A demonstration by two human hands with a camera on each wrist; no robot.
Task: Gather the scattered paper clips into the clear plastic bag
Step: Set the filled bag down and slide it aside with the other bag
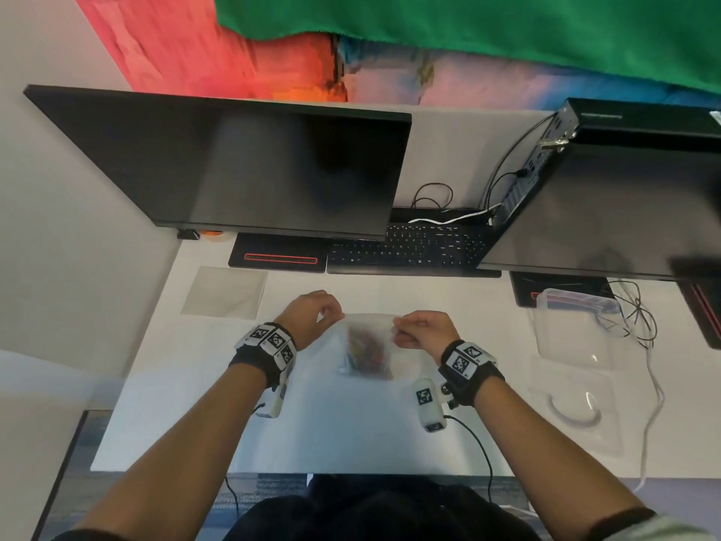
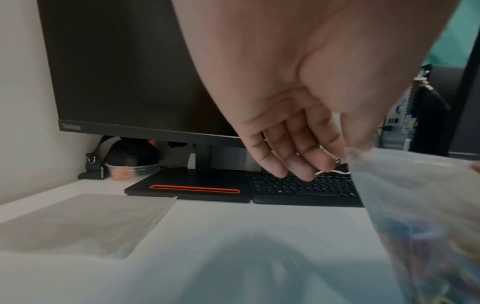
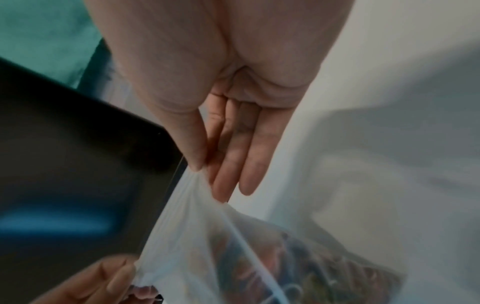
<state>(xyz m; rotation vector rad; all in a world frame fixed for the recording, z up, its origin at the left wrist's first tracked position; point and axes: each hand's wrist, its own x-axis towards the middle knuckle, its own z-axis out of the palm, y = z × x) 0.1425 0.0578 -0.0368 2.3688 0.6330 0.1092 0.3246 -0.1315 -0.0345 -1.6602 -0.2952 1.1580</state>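
Note:
A clear plastic bag [image 1: 370,345] hangs above the white desk, held up between both hands at its top edge. Coloured paper clips [image 1: 366,351] sit bunched inside it, blurred through the plastic. My left hand [image 1: 325,312] pinches the bag's left top corner. My right hand [image 1: 405,328] pinches the right top corner with thumb and forefinger. In the right wrist view the bag [image 3: 207,236] is gathered under the right thumb, and the clips [image 3: 298,267] show through it. In the left wrist view the bag [image 2: 415,205] fills the right side below the left hand's other fingers [image 2: 293,162], which hang straight.
Two dark monitors [image 1: 234,165] and a black keyboard [image 1: 409,247] stand at the back of the desk [image 1: 351,443]. A flat clear sheet [image 1: 224,292] lies at the left. A clear plastic container [image 1: 573,326] and loose cables [image 1: 640,318] are at the right.

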